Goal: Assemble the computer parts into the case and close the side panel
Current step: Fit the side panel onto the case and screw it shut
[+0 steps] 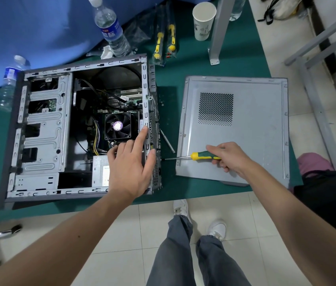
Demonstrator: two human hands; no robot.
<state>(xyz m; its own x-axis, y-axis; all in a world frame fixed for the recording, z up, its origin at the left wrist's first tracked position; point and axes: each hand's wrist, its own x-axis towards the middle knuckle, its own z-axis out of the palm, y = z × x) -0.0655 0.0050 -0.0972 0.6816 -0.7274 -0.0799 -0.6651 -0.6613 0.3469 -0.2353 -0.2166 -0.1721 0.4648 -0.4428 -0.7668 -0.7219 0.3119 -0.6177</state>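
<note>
The open computer case [43, 129] lies on its side on the green table, with the motherboard, a CPU fan [118, 125] and the power supply [100, 172] inside. My left hand [131, 164] rests on the case's rear edge, index finger stretched along the metal rim, thumb over the outside, other fingers reaching inside over the power supply. My right hand [228, 155] grips a green and yellow screwdriver [201, 156]; its tip points left at the case's rear wall. The grey side panel [245, 145] lies flat to the right, under my right hand.
Two water bottles [111, 27] [8, 83] stand by the case's far side. Packaged yellow screwdrivers [164, 42] and a paper cup [203, 20] lie at the back. A metal strip [168, 141] sits between case and panel. A metal table leg [220, 27] stands behind the panel.
</note>
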